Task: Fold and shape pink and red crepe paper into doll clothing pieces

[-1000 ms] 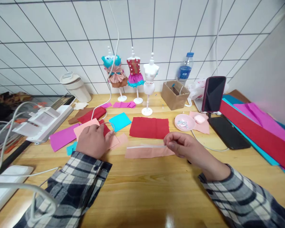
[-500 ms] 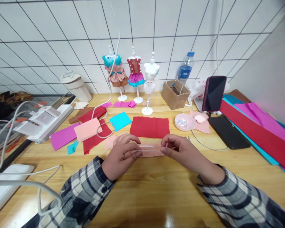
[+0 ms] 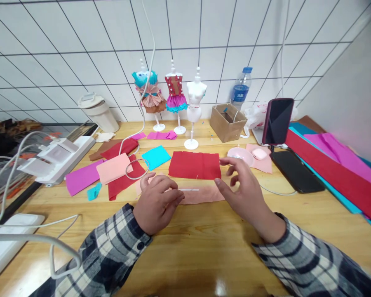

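Observation:
A pale pink strip of crepe-like paper (image 3: 204,197) lies in front of me, with a narrow white strip (image 3: 190,189) along its upper part. Over its left end, my left hand (image 3: 159,202) is closed in a pinch; whatever the fingertips hold is hidden. My right hand (image 3: 244,192) is open above the pink strip's right end, thumb and fingers apart with nothing between them. Just beyond both hands a red rectangle of the same material (image 3: 194,166) lies flat, its right edge close to my right fingertips.
Three small dress forms stand at the back: a bare white one (image 3: 195,99) and two dressed ones (image 3: 175,93). A cardboard box (image 3: 228,123), pink bead dish (image 3: 240,154) and upright phone (image 3: 277,121) are rightward. Coloured pieces, a metal ring (image 3: 137,178) and a power strip (image 3: 66,159) lie left.
My right hand has moved right and a little upward, its pinch opened. The thin pale strip stretched between my hands no longer shows. My left fingers have closed further.

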`<action>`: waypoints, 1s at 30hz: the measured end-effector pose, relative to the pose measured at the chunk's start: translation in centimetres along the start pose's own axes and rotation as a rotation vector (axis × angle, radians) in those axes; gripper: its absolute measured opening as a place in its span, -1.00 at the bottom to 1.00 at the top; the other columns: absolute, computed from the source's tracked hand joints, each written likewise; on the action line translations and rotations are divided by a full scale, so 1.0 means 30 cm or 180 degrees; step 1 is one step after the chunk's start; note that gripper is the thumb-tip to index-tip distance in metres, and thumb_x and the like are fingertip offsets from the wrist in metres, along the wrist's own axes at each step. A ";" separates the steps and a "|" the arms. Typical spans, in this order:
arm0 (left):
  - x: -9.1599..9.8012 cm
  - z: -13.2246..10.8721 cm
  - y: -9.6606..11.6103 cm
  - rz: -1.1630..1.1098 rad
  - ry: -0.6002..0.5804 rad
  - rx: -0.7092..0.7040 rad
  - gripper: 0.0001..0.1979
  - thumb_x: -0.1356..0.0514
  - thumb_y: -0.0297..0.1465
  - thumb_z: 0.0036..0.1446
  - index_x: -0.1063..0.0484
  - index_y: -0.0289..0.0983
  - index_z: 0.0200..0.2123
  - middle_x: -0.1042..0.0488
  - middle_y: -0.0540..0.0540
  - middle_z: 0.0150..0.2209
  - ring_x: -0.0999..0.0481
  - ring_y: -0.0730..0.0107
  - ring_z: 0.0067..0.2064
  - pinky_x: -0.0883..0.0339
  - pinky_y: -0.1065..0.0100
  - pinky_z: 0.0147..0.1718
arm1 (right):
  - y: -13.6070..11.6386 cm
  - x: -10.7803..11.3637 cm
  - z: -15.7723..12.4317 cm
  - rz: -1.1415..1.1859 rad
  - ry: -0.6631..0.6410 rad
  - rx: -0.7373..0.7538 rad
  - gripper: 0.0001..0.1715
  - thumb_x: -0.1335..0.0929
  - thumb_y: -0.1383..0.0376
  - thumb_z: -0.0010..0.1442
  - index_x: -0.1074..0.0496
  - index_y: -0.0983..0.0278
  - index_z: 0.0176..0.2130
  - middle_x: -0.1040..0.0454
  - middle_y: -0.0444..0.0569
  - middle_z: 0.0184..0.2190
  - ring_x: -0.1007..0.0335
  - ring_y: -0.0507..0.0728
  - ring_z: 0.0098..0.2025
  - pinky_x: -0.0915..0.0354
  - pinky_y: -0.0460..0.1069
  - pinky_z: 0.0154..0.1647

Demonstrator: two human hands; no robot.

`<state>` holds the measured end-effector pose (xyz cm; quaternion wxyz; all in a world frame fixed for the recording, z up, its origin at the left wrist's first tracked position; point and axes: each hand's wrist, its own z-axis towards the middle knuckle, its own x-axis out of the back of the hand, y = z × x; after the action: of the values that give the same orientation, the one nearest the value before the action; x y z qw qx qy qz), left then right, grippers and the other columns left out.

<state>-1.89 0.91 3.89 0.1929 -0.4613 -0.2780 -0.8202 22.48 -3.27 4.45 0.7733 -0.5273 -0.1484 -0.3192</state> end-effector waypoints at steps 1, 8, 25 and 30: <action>-0.004 -0.003 0.002 0.0130 0.0043 -0.0132 -0.83 -0.11 -0.43 0.20 -0.50 -0.14 -0.35 -0.48 0.00 -0.35 -0.41 0.29 -0.20 0.10 -0.03 0.07 | -0.010 0.001 -0.006 -0.0143 0.0124 0.0376 -0.51 -0.34 0.21 0.18 -0.28 0.22 0.09 -0.40 0.09 0.02 -0.34 0.20 -0.05 -0.30 0.13 -0.06; -0.020 -0.010 0.042 0.0101 0.0115 -0.0568 -0.84 -0.11 -0.44 0.19 -0.47 -0.13 -0.34 -0.50 0.03 -0.37 -0.38 0.32 -0.23 0.16 -0.03 0.10 | -0.055 -0.054 -0.076 -0.0411 -0.0992 0.1725 -0.62 -0.31 0.24 0.28 -0.36 0.19 0.09 -0.51 -0.07 0.00 -0.37 0.11 0.06 0.02 0.15 0.31; -0.138 -0.017 0.072 0.0338 -0.0927 -0.0086 -0.63 -0.05 -0.37 0.27 -0.37 -0.35 0.10 -0.43 -0.25 0.09 -0.39 0.13 0.07 -0.27 0.09 0.07 | 0.052 -0.023 0.038 -0.0234 -0.1626 -0.0901 -0.81 -0.34 0.25 0.11 -0.58 0.22 -0.41 -0.54 -0.11 -0.48 -0.39 0.07 -0.41 -0.22 -0.06 -0.39; -0.147 -0.041 0.099 0.0727 -0.0764 0.0007 -0.63 -0.03 -0.31 0.30 -0.36 -0.25 0.12 -0.46 -0.16 0.11 -0.39 0.12 0.11 0.06 -0.10 0.22 | 0.058 -0.064 0.041 -0.0212 -0.1809 -0.1124 -0.78 -0.33 0.25 0.05 -0.55 0.24 -0.49 -0.52 -0.12 -0.54 -0.36 0.05 -0.46 -0.15 -0.09 -0.46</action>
<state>1.24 -1.90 0.39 0.2509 -0.5844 -0.2457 -0.7316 22.29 -1.09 2.58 0.5869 -0.7159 -0.3177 -0.2052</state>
